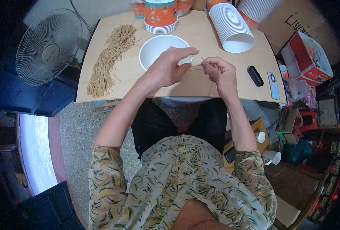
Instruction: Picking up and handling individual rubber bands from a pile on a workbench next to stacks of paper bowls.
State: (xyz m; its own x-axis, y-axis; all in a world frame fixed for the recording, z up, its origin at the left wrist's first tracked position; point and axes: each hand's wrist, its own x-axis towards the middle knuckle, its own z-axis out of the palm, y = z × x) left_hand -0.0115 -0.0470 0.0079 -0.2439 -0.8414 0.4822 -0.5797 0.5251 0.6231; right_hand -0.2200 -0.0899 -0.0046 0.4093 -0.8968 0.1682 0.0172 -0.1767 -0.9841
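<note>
My right hand point(218, 71) is closed, its thumb and fingertips pinching a thin tan string point(210, 90) whose loose end hangs below. A short stretch of the string spans the gap toward my left thumb. My left hand point(170, 68) is raised with thumb and forefinger apart in a wide curve; its other fingers are largely hidden, so whether they touch the string cannot be made out. Beneath and behind the left hand stands a white bowl point(151, 48), partly covered by it. A long heap of similar tan strings point(108, 59) lies on the table's left side.
At the table's point(139, 90) back are an orange-printed stack of paper tubs point(160, 17) and a white nested stack point(231, 27) lying sideways. On the right lie a black object point(255, 76) and a phone point(273, 85). A fan point(49, 50) stands left; an open box point(306, 57) sits right.
</note>
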